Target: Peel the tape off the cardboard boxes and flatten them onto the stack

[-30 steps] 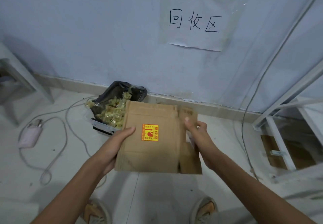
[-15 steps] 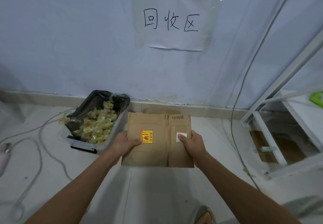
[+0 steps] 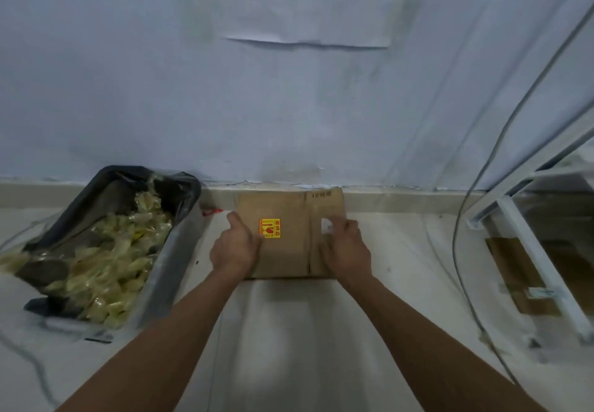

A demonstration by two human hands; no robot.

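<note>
both hands, left hand (image 3: pixel 236 247) and right hand (image 3: pixel 345 246), fingers clamped on flattened box (image 3: pixel 289 218) (against the wall)

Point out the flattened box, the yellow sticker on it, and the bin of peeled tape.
box (image 3: pixel 289 251), head view, bare brown face between the hands
sticker (image 3: pixel 270 228), head view, its centre
bin (image 3: pixel 167 270), head view, right wall

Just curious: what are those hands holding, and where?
Flattened brown cardboard box: left hand on its left edge, right hand on its right side.
</note>
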